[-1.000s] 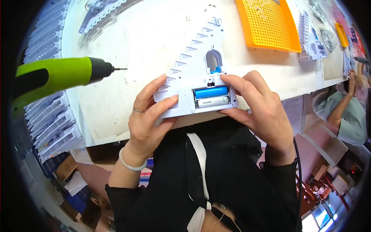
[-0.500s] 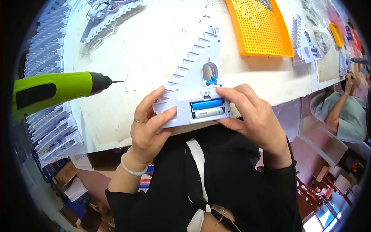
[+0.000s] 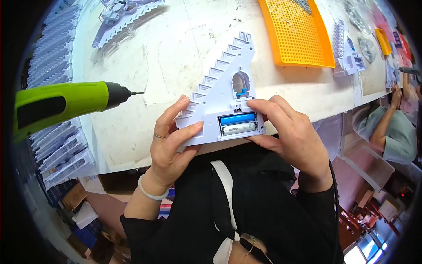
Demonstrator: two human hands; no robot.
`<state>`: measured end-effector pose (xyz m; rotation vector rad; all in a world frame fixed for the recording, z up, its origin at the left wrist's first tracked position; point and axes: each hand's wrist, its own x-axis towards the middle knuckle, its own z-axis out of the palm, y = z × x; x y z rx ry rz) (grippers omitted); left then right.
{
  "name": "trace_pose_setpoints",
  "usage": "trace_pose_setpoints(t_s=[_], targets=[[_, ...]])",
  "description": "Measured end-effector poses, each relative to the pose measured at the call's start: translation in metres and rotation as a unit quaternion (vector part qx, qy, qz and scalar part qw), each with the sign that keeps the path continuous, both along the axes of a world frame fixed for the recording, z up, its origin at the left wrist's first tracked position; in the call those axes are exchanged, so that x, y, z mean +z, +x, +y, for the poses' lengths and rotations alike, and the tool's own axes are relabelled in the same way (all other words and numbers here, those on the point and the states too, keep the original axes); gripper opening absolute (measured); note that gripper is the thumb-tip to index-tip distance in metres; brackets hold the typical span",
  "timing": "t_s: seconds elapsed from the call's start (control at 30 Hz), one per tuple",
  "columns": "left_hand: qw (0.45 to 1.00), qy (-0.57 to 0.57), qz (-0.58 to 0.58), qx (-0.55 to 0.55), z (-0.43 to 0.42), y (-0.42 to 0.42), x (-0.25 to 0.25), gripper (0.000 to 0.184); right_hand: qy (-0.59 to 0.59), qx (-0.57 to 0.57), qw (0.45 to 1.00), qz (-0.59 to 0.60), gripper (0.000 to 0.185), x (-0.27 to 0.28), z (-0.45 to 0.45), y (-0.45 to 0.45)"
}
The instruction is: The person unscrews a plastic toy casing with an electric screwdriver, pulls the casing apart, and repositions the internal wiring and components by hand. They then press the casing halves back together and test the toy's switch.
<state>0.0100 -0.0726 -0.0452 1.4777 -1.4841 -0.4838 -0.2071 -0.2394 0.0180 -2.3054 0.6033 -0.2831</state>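
Observation:
Between both hands is a white triangular plastic housing (image 3: 215,103) with a stepped left edge, tilted over the table's front edge. My left hand (image 3: 169,136) grips its lower left corner, thumb on the face and fingers at the stepped side. At the lower right, my right hand (image 3: 292,132) pinches the housing, index finger on the face beside a small slot and thumb underneath. An open battery compartment holds a blue battery (image 3: 237,119) above a white battery (image 3: 239,128). Higher up, an arched opening has a small blue part (image 3: 241,92) at its base.
A green electric screwdriver (image 3: 66,103) points in from the left. An orange perforated tray (image 3: 303,48) holds small screws at the back. Stacked white housings (image 3: 50,57) line the left side; others lie at the back left and right. Another person (image 3: 393,127) sits at far right.
The housing has shifted very slightly to the right, with both hands keeping their grip. The view has moved a little.

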Motion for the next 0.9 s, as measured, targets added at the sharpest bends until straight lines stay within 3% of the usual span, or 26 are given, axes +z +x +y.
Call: trace_pose_setpoints(t_s=[0.7, 0.9], targets=[[1.000, -0.018, 0.014, 0.005, 0.003, 0.001, -0.009, 0.055, -0.010, 0.040, 0.999, 0.022, 0.053, 0.007, -0.010, 0.005], [0.997, -0.010, -0.073, 0.028, 0.004, -0.001, -0.002, 0.056, -0.017, 0.036, 0.999, 0.017, 0.055, 0.006, -0.010, 0.006]])
